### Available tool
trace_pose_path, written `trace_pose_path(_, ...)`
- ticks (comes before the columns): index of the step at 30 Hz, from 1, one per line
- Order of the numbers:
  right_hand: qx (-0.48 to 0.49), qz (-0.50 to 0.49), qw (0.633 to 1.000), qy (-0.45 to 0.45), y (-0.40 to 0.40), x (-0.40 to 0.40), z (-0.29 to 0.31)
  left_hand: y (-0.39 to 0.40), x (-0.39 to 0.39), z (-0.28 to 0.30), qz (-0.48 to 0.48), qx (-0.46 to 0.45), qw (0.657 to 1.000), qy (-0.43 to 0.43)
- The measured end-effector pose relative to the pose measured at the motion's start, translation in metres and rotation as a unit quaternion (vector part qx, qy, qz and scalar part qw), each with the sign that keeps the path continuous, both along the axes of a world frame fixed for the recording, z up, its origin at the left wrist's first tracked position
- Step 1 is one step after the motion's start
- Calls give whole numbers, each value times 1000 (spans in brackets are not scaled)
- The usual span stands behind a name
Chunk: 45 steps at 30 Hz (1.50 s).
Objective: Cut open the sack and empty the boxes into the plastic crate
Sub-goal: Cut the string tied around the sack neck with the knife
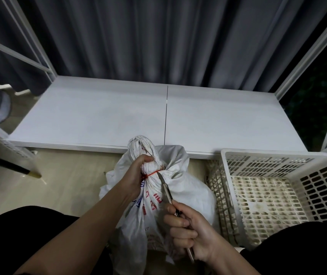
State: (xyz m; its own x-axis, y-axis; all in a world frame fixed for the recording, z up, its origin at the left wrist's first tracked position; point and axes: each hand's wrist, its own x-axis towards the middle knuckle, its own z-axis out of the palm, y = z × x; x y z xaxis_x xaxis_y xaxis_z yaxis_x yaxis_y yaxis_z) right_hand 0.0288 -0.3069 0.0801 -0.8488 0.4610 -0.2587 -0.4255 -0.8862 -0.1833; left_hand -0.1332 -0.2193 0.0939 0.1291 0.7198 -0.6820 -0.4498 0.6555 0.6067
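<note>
A white woven sack [186, 187] with red and blue print stands on the floor between my knees. Its gathered neck is bound with a red tie [152, 173]. My left hand [136, 173] grips the neck just above the tie. My right hand [188, 229] holds metal scissors [166, 188] by the handles, and their blade tips lie at the red tie. The boxes are hidden inside the sack. A cream plastic crate [315, 187] with slotted walls sits to the right of the sack and holds nothing visible.
A low white table [99, 116] spans the area behind the sack, with grey curtains [138, 36] behind it. White metal frame posts [309, 52] rise at both sides. A dark pole with a tan tip [9, 165] lies on the floor at left.
</note>
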Motion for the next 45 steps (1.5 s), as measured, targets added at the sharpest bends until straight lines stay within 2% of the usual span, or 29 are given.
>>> trace_pose_path(6, 47, 20, 998, 35, -1, 0, -6, 0, 0, 2, 14, 13, 1000, -17)
trace_pose_path(9, 47, 18, 999, 18, 1, 1, -7, 0, 1, 3, 20, 15, 999, -22)
trace_pose_path(12, 30, -1, 997, -66, 1, 3, -2, 1, 1, 1, 39, 2, 999, -23)
trace_pose_path(14, 89, 0, 979, -186, 1, 0, 7, 2, 0, -1, 48, -9, 998, -29)
trace_pose_path(15, 126, -1, 956, -267, 0, -3, 12, 1, 0, -2, 49, -13, 998, -32)
trace_pose_path(17, 199, -12, 877, -438, -1, -9, 16, 1, 0, -5, 47, -15, 998, -29)
trace_pose_path(20, 339, -12, 703, -625, -3, -13, 14, 1, 3, -9, 59, -12, 998, -21)
trace_pose_path(21, 370, -12, 657, -657, -5, -13, 12, 2, 4, -10, 64, -9, 998, -17)
trace_pose_path(24, 447, -16, 553, -703, -7, -13, 13, 3, 2, -12, 72, -4, 997, -3)
trace_pose_path(27, 526, 51, 392, -753, -3, -9, 15, 3, 1, -14, 79, -2, 997, 12)
trace_pose_path(28, 531, 66, 363, -763, -2, -8, 15, 3, 2, -14, 81, -2, 997, 15)
trace_pose_path(29, 530, 70, 364, -763, -2, -9, 14, 2, 3, -14, 83, -2, 996, 13)
trace_pose_path(33, 509, 28, 462, -725, -2, -13, 10, 2, 5, -12, 79, 8, 997, -1)
trace_pose_path(36, 499, -9, 515, -697, 0, -12, 10, 2, 3, -10, 64, 12, 998, -7)
trace_pose_path(45, 456, -44, 609, -647, 4, -8, 11, 1, 2, -11, 42, 21, 999, 12)
